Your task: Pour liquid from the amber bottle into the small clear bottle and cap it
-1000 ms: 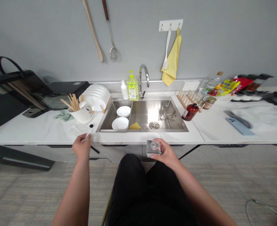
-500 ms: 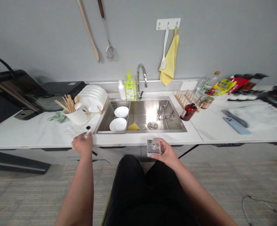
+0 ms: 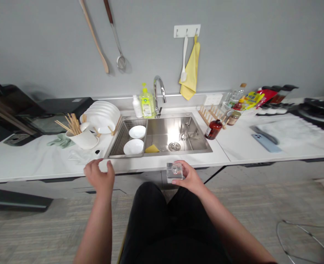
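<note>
My right hand (image 3: pixel 188 176) grips a small clear square box (image 3: pixel 174 171) in front of the counter edge, below the sink. What is inside the box is too small to make out. Over the counter's front edge, left of the sink, my left hand (image 3: pixel 99 174) has its thumb and fingers apart with nothing between them. Just beyond it lies a crumpled clear plastic wrapper (image 3: pixel 79 157), with a small black round object (image 3: pixel 97 151) beside it.
Two white bowls (image 3: pixel 133 146) sit in the drain basket of the steel sink (image 3: pixel 167 126). A white mug of chopsticks (image 3: pixel 86 140) and white plates (image 3: pixel 102 115) stand left. To the right are a brown bottle (image 3: pixel 213 129), a wooden rack (image 3: pixel 204 116) and a phone (image 3: pixel 266 143).
My left hand has drawn back from the plastic wrapper, and its fingers have spread. My right hand keeps hold of the clear box. The view has shifted slightly to the right.
</note>
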The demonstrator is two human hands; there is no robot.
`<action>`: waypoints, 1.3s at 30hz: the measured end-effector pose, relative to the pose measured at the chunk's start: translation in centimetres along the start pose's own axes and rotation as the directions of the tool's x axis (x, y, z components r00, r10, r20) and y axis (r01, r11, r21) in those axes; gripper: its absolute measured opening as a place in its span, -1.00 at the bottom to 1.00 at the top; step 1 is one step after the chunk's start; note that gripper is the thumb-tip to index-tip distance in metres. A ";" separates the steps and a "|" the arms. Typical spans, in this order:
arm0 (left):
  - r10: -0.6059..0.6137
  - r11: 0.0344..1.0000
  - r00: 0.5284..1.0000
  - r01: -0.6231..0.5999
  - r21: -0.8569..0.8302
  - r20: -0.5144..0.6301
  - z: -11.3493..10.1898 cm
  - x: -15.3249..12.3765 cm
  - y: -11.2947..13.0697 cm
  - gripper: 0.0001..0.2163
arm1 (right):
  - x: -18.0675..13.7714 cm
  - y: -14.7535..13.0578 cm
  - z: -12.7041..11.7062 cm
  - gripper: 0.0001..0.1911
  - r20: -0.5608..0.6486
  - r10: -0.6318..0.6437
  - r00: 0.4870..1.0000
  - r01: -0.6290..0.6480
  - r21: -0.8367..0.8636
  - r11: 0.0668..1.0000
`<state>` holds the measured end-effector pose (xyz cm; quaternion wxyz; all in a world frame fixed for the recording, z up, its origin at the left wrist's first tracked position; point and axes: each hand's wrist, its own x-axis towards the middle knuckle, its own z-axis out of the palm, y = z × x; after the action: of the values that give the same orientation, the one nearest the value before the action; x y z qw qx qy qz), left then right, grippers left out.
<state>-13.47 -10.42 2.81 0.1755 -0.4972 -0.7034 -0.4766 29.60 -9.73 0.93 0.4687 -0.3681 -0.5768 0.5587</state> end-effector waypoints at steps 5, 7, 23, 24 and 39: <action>0.364 0.791 0.884 -0.127 -0.599 0.294 0.8 -3.9 10.2 -0.51 | 0.0 -1.5 0.2 -0.10 0.056 0.008 0.998 -0.010 0.038 0.999; 0.487 0.660 0.750 0.019 -0.751 0.447 1.4 -5.5 13.4 -0.24 | 0.1 -2.1 0.3 -0.12 0.082 -0.001 0.997 -0.005 0.062 0.998; 0.359 0.455 0.528 0.621 -0.638 0.770 3.5 -8.4 19.0 -0.24 | 1.2 -1.9 0.1 -0.07 0.111 -0.035 0.993 0.029 0.057 0.998; 0.355 0.463 0.531 0.616 -0.637 0.770 3.6 -8.3 19.0 -0.25 | 1.3 -1.9 0.1 -0.07 0.115 -0.036 0.993 0.030 0.054 0.998; 0.368 0.485 0.506 0.610 -0.626 0.780 5.8 -7.4 19.6 -0.27 | 2.5 -1.3 -1.5 -0.02 0.121 -0.030 0.992 0.035 -0.040 0.999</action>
<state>8.14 -8.46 4.42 -0.5091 -0.6137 -0.3890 -0.4615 30.43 -7.03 2.49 0.4341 -0.3340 -0.6216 0.5601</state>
